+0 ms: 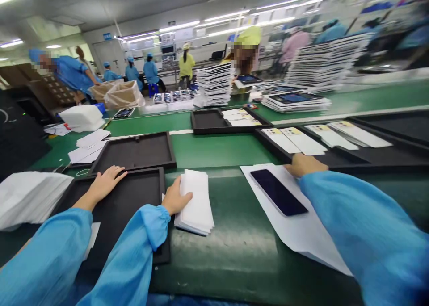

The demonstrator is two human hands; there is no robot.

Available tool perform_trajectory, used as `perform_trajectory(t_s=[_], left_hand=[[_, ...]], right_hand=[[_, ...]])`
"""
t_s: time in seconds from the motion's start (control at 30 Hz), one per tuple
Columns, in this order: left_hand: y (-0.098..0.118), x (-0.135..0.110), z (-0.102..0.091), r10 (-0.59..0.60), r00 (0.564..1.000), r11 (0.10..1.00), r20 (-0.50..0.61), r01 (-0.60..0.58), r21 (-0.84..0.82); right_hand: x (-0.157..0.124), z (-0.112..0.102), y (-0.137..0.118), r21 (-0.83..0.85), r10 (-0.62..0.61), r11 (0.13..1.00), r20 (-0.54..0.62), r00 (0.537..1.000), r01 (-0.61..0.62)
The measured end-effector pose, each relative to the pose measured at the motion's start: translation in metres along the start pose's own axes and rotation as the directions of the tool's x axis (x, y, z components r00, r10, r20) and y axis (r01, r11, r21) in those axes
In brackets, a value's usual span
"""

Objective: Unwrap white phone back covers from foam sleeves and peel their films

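My left hand (173,199) grips the left edge of a stack of white sheets (197,203) on the green belt, thumb on top. My right hand (304,165) reaches to the near rim of a long black tray (348,159); its fingers are hidden. Just below that hand a dark phone (278,192) lies screen-up on a white paper sheet (301,234). Another person's hand (103,183) lies open on a black tray (117,207) at my left, its blue sleeve coming from the lower left.
A second empty black tray (134,152) sits behind the first. White cards (295,140) lie in the long tray. Foam sheets (27,196) pile at far left. Stacked trays (214,85), boxes and several workers in blue and yellow stand beyond the belt.
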State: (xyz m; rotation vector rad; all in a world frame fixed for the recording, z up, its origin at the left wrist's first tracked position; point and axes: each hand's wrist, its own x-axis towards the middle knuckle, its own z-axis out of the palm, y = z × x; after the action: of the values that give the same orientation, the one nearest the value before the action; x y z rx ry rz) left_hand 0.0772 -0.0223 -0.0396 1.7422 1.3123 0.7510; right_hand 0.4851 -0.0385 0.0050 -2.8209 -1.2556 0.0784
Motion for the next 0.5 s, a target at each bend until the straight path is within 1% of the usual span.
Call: perform_trajectory(t_s=[0.07,0.13,0.17,0.23,0.27,0.3,0.33,0.37,0.4,0.47,0.5], left_hand=[[-0.003,-0.001,0.004,0.058,0.996,0.998,-0.069,-0.055,0.036],[-0.005,-0.002,0.005,0.108,0.989,0.992,-0.101,-0.101,0.071],[-0.006,-0.002,0.005,0.113,0.989,0.99,-0.09,-0.104,0.095],[-0.006,-0.003,0.004,0.078,0.997,0.986,-0.021,-0.074,0.149],[-0.005,-0.002,0.004,0.054,0.998,0.983,0.016,-0.056,0.173],[-0.004,-0.002,0.005,0.037,0.998,0.98,0.042,-0.044,0.194],[-0.002,-0.001,0.007,0.024,0.998,0.977,0.059,-0.036,0.208],[0.001,0.0,0.01,0.015,0.998,0.976,0.067,-0.03,0.215],[0.004,0.001,0.014,0.015,0.998,0.978,0.063,-0.028,0.207],[0.01,0.001,0.013,0.036,0.999,0.986,0.012,-0.037,0.164],[0.013,-0.001,0.006,0.054,0.998,0.989,-0.038,-0.048,0.139]], right_hand=[[0.003,0.002,0.0,-0.046,0.01,0.999,-0.045,0.999,-0.012],[-0.002,-0.001,-0.008,-0.087,-0.024,0.996,-0.102,0.995,0.016],[-0.006,-0.003,-0.018,-0.101,-0.074,0.993,-0.118,0.99,0.063],[-0.017,-0.007,-0.048,-0.108,-0.238,0.968,-0.107,0.965,0.227],[-0.025,-0.008,-0.068,-0.097,-0.327,0.943,-0.089,0.941,0.318],[-0.034,-0.008,-0.092,-0.085,-0.415,0.909,-0.073,0.907,0.409],[-0.045,-0.007,-0.119,-0.07,-0.512,0.858,-0.063,0.857,0.508],[-0.057,-0.006,-0.147,-0.052,-0.614,0.789,-0.053,0.788,0.612],[-0.071,-0.004,-0.176,-0.035,-0.704,0.71,-0.043,0.708,0.704],[-0.1,0.0,-0.232,-0.008,-0.837,0.548,-0.019,0.547,0.837],[-0.114,0.003,-0.257,-0.002,-0.877,0.481,-0.008,0.481,0.877]])
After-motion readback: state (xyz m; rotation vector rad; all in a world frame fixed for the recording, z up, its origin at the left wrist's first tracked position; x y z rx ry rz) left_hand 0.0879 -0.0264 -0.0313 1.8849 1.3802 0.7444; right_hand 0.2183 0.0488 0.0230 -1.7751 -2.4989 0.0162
